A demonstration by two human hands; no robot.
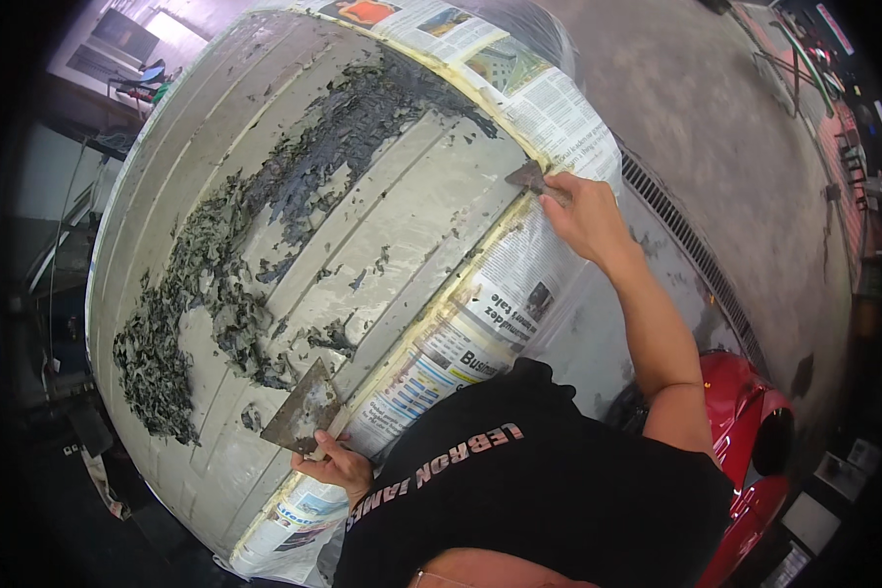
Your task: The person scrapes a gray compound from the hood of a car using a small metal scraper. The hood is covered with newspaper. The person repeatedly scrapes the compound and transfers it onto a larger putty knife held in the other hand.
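Note:
A bare grey vehicle roof with raised ribs spreads out in front of me, strewn with dark curled paint flakes. Near the roof's close edge, my left hand grips a flat, square metal scraper, its plate smeared with pale residue. My right hand reaches farther out along the same edge. Between its thumb and fingers is a small, dark, pointed scraper, its tip over the taped border. Newspaper held by yellowish masking tape covers the side below that border.
More newspaper wraps the far right end of the roof. Beyond it runs a slatted floor grate across a concrete floor. A glossy red vehicle part stands close by my right elbow. Shelves and equipment line both sides.

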